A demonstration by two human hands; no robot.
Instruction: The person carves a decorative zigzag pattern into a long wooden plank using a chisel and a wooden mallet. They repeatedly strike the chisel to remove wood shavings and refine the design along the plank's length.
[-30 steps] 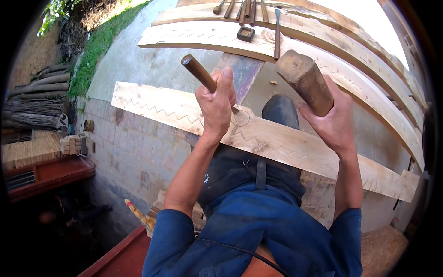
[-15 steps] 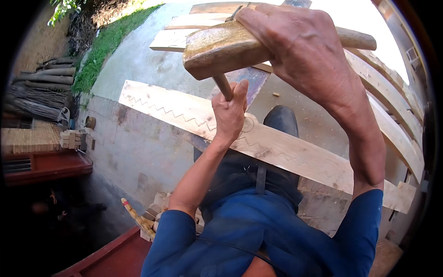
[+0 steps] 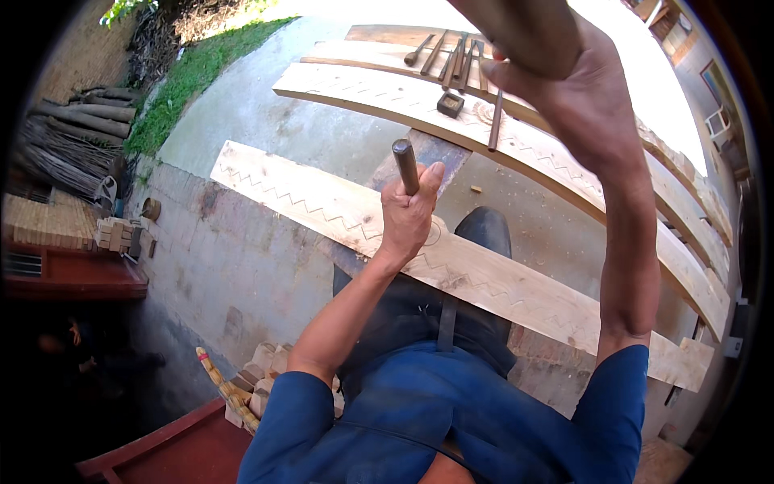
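Note:
My left hand (image 3: 407,218) is closed round a dark-shafted chisel (image 3: 405,164), held over a pale plank (image 3: 512,286) that lies across my legs. Carved zigzag lines run along the plank, with a circle beside my left hand, which hides the chisel's tip. High at the upper right, my right hand (image 3: 584,105) grips a wooden mallet (image 3: 532,28), partly out of the frame.
Long planks (image 3: 322,85) lie beyond me, carrying several tools (image 3: 451,64) and a small dark box (image 3: 451,103). At the left are stacked logs (image 3: 97,113), a red cart-like frame (image 3: 97,278) and wood blocks (image 3: 113,235). A dim figure (image 3: 81,351) shows at the lower left.
The mallet swung over onto the chisel's top half a second ago and is now lifted up and away from it. My left hand and chisel sit slightly right of where they were a second ago.

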